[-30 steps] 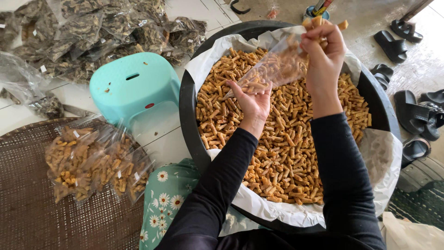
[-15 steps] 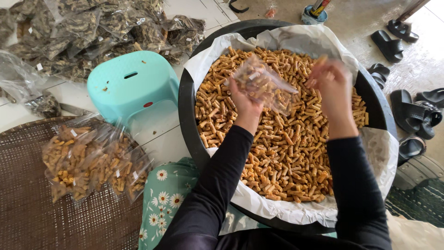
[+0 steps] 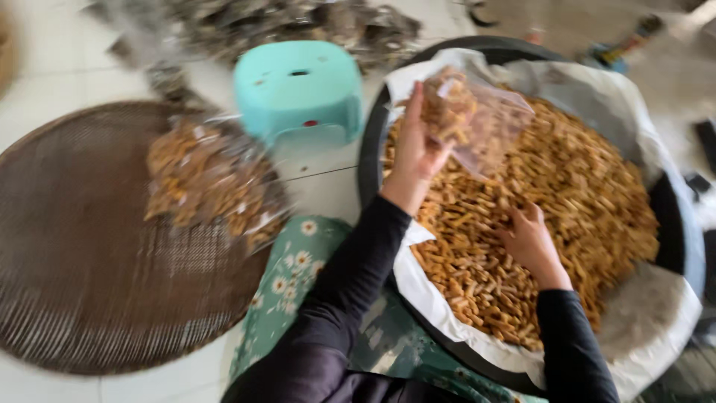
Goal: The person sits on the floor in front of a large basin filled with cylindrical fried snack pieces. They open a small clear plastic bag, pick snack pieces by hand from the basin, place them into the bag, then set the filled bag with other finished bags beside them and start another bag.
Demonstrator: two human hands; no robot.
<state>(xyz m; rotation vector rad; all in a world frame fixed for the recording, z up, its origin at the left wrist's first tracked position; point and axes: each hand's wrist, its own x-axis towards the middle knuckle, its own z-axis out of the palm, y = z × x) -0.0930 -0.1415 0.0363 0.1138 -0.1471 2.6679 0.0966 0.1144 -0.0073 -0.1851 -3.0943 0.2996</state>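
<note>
My left hand (image 3: pixel 415 149) holds up a clear plastic bag (image 3: pixel 473 116) partly filled with golden-brown stick snacks, over the left side of a big black basin (image 3: pixel 675 216). The basin is lined with white paper (image 3: pixel 597 82) and heaped with the same snacks (image 3: pixel 582 194). My right hand (image 3: pixel 531 240) rests palm down in the snack heap, its fingers buried among the sticks, so whether it grips any is unclear. Both arms wear black sleeves.
A teal plastic stool (image 3: pixel 300 88) stands left of the basin. Several filled snack bags (image 3: pixel 212 179) lie on a round brown woven tray (image 3: pixel 97 246). More bags (image 3: pixel 283 22) are piled behind the stool. A green floral cloth (image 3: pixel 298 276) lies under my arms.
The bag has passed fully to my left hand. My right hand let go and dropped down into the snack heap. The view swung right and blurred.
</note>
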